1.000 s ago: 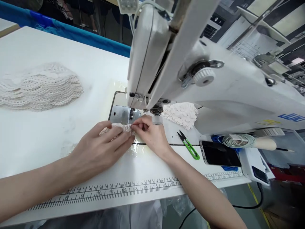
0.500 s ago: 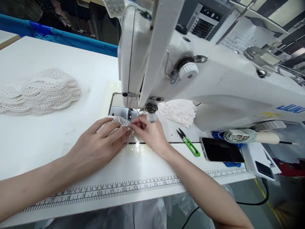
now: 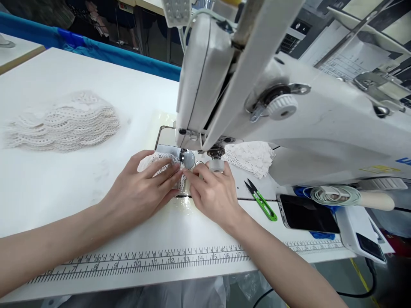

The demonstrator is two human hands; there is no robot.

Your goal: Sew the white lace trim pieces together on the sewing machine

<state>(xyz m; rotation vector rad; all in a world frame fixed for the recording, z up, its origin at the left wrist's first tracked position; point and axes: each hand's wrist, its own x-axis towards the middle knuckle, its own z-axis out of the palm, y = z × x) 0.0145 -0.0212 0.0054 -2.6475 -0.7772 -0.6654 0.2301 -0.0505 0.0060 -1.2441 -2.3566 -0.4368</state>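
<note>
A piece of white lace (image 3: 154, 164) lies at the needle plate of a white sewing machine (image 3: 208, 77), beside the presser foot. Over it rests my left hand (image 3: 144, 184), its fingers stretched out and spread, pressing the lace down; its thumb is mostly hidden. My right hand (image 3: 215, 192) is closed, fingers bent, with the index fingertip at the right edge of the lace by my left fingertips. Part of the right hand is behind the machine's white knob (image 3: 216, 165). The lace between the two hands is largely covered.
A stack of eyelet lace pieces (image 3: 70, 124) sits at the left. More lace (image 3: 250, 156) lies under the machine arm. Right of my right hand are green thread snips (image 3: 263, 203), a phone (image 3: 310, 214) and a coiled cable (image 3: 332, 194). A printed ruler (image 3: 154, 262) runs along the front edge.
My right hand's fingers have shifted from a pinch at the lace to a bent grip with the knuckles raised. My left hand stays on the lace. The camera view has shifted slightly.
</note>
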